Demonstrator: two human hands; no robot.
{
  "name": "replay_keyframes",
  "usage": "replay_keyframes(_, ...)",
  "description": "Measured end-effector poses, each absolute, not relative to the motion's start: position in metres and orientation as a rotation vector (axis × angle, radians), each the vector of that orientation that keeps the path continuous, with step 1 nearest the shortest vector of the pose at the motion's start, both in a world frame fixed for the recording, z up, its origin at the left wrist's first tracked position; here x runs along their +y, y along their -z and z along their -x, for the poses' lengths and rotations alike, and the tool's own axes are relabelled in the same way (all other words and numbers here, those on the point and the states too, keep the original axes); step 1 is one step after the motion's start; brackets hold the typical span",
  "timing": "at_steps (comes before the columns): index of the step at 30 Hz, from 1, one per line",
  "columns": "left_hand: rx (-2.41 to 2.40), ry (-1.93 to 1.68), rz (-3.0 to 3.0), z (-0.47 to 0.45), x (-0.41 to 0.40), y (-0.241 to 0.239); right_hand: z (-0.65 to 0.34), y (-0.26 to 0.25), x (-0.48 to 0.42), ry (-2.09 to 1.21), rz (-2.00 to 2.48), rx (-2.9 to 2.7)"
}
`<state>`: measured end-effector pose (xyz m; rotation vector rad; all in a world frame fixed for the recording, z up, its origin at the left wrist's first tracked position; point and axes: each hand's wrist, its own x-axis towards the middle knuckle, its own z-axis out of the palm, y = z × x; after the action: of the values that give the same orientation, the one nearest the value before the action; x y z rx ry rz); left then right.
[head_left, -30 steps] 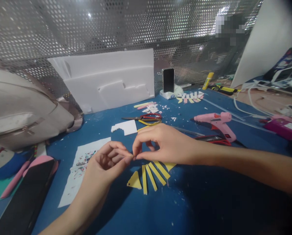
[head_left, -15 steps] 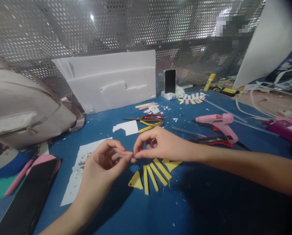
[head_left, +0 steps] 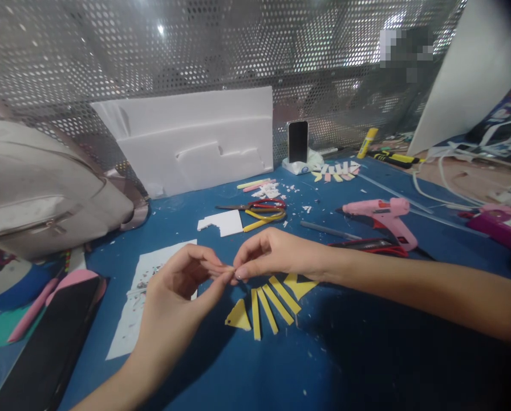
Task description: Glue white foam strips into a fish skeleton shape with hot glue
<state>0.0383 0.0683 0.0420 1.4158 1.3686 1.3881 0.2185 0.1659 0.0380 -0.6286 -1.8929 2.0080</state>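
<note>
My left hand (head_left: 176,288) and my right hand (head_left: 276,254) meet fingertip to fingertip above the blue table (head_left: 345,354). Both pinch a tiny item between thumb and forefinger; it is too small to name. Just below the fingertips lie several yellow foam strips (head_left: 272,299) fanned out, with a yellow triangle piece (head_left: 238,315) at their left end. A white sheet with small scraps (head_left: 142,297) lies under my left hand.
Red and yellow scissors (head_left: 259,210), a white foam offcut (head_left: 223,222) and a pink glue gun (head_left: 384,217) lie behind my hands. A white foam board (head_left: 191,137) leans on the perforated metal wall. A beige bag (head_left: 45,194) sits left, a phone (head_left: 297,141) stands at the back.
My right hand's fingers have lowered and flattened a little toward the left fingertips. The pinch between both hands stays in the same spot.
</note>
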Motion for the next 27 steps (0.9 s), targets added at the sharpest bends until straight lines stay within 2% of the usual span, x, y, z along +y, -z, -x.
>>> replay_keyframes(7, 1.379, -1.395, -1.564, -0.033, 0.067, -0.040, -0.218, -0.036, 0.168, -2.083, 0.685, -1.867)
replay_keyframes(19, 1.383, -1.417, -1.421, -0.033, 0.068, -0.040, -0.215, -0.046, 0.157, -1.871, 0.603, -1.900)
replay_keyframes(27, 1.331, -1.411, -1.262, -0.036, 0.069, -0.042, -0.218, -0.052, 0.155, -1.906, 0.546, -1.907)
